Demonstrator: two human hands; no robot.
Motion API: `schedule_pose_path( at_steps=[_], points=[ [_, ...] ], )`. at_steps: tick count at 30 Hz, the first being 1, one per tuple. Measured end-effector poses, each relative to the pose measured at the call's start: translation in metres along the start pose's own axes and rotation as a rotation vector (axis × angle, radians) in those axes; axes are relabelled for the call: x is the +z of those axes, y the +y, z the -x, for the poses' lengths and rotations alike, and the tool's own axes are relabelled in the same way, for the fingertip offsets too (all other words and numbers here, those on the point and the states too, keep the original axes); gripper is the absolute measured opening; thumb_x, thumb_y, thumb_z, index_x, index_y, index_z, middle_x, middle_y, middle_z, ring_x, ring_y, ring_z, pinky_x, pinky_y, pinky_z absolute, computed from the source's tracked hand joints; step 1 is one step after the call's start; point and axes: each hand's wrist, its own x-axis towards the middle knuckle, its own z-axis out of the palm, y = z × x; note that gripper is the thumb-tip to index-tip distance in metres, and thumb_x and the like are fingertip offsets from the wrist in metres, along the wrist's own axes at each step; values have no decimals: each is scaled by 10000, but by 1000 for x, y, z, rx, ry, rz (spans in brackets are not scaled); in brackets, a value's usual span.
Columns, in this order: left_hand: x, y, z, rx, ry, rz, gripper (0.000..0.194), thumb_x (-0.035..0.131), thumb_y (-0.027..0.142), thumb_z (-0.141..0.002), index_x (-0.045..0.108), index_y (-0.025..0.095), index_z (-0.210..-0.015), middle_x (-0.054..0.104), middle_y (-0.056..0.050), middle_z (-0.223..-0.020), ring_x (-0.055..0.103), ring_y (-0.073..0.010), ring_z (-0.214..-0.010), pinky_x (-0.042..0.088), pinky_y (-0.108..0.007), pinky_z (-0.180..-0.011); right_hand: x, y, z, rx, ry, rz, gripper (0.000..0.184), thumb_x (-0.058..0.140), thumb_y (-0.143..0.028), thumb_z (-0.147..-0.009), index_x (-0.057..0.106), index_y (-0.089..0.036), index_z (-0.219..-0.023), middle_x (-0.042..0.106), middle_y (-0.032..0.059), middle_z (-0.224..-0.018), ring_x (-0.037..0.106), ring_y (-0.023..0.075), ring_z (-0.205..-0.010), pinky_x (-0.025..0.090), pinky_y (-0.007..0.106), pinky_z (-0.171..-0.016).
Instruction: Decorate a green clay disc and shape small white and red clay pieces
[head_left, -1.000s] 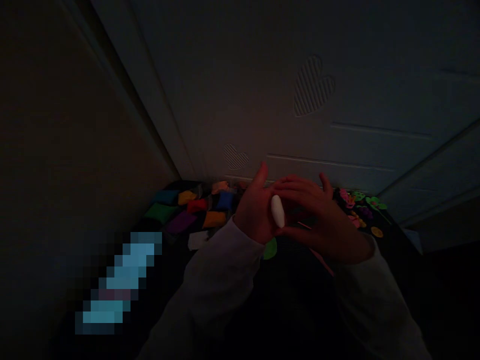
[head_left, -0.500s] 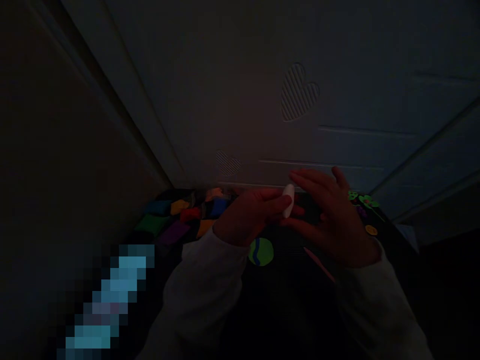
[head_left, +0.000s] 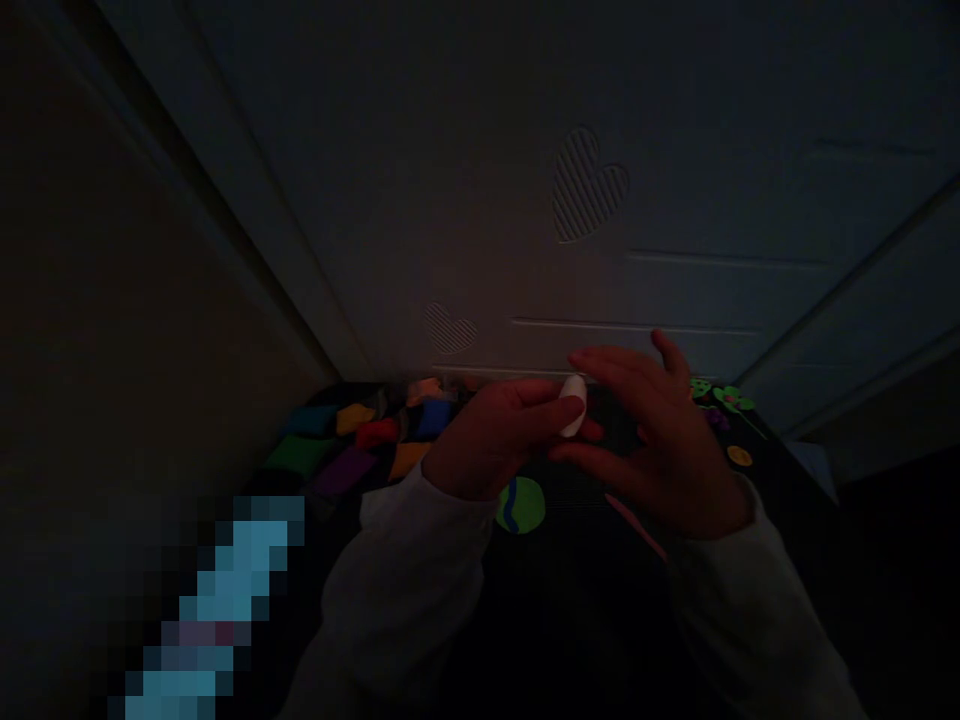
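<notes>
Dim room; dark tabletop (head_left: 574, 505) against grey panel (head_left: 420, 200) with striped hearts (head_left: 589, 190). Above tabletop, white lump (head_left: 573, 390) pinched in left hand (head_left: 484, 437), between thumb and fingers. Just beside, right hand (head_left: 667, 450), thumb and fingers spread apart, contact unclear.

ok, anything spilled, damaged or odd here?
The pale-blue patch at lower left: it's coarse blocks, unlike everything around it, so detail there is lost. Nothing looks spilled or damaged, including the white piece in the left hand, but it's too dark for small flaws.
</notes>
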Motion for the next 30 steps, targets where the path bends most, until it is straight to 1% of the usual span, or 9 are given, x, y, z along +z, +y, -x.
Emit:
schedule_pose_path(
  at_steps=[2, 6, 11, 13, 16, 21, 23, 28, 30],
  points=[
    [0, -1, 0, 1, 2, 2, 252, 770, 334, -662, 695, 121, -773, 659, -22, -637, 598, -98, -636, 420, -187, -597, 0, 0, 0, -5, 6, -1, 503, 655, -447, -781, 511, -202, -1196, 655, 95, -1168, 578, 227, -1143, 169, 508, -1129],
    [-1, -2, -2, -3, -1, 13, 254, 777, 305, -656, 677, 107, -779, 657, -29, -653, 599, -120, -663, 427, -230, -649, 0, 0, -1, -11, 26, -13, 343, 610, -375, -827, 544, -216, -1123, 676, 69, -1122, 599, 215, -1105, 196, 511, -1118],
    [-2, -3, -2, 47, -25, 51, 279, 753, 372, -675, 669, 131, -787, 655, -36, -718, 618, -176, -757, 446, -291, -733, 2, 1, -1, 0, 37, -32, 359, 629, -317, -812, 546, -191, -1137, 667, 88, -1134, 592, 219, -1110, 202, 498, -1121],
    [-3, -4, -3, 44, -30, 58, 265, 753, 354, -679, 678, 133, -805, 657, -37, -734, 615, -166, -754, 442, -266, -702, 2, 2, -1, -9, 24, -40, 416, 643, -305, -801, 527, -174, -1179, 651, 106, -1158, 580, 224, -1125, 216, 498, -1118],
    [-5, -4, -4, 18, -9, 54, 280, 784, 313, -648, 689, 125, -832, 665, -36, -735, 608, -140, -729, 407, -217, -624, 3, 3, -1, -31, 16, -50, 492, 666, -339, -785, 502, -158, -1212, 639, 124, -1172, 572, 232, -1134, 227, 501, -1115],
    [-4, -5, -5, 13, -14, 71, 296, 803, 290, -629, 686, 95, -817, 659, -30, -673, 612, -129, -698, 424, -233, -667, 2, 1, -1, -24, 42, -55, 306, 616, -271, -816, 558, -170, -1099, 672, 106, -1096, 597, 220, -1090, 237, 499, -1106],
    [-3, -5, -5, 18, -11, 79, 297, 807, 282, -625, 681, 97, -820, 661, -25, -681, 610, -117, -689, 427, -226, -664, 2, 1, -2, -19, 51, -62, 278, 612, -271, -818, 566, -174, -1074, 678, 103, -1078, 605, 217, -1074, 249, 500, -1101],
    [-2, -6, -6, 28, 7, 111, 315, 818, 283, -609, 655, 111, -816, 658, -11, -708, 596, -87, -663, 423, -196, -627, 3, 2, -1, -29, 56, -69, 404, 629, -271, -801, 524, -151, -1171, 651, 129, -1144, 584, 229, -1112, 264, 507, -1098],
    [-2, -7, -6, 29, 8, 120, 322, 818, 279, -609, 649, 114, -828, 652, -6, -714, 594, -87, -662, 427, -198, -624, 4, 3, -1, -28, 49, -74, 383, 638, -257, -792, 540, -156, -1148, 657, 121, -1135, 585, 232, -1111, 257, 510, -1098]
  ],
)
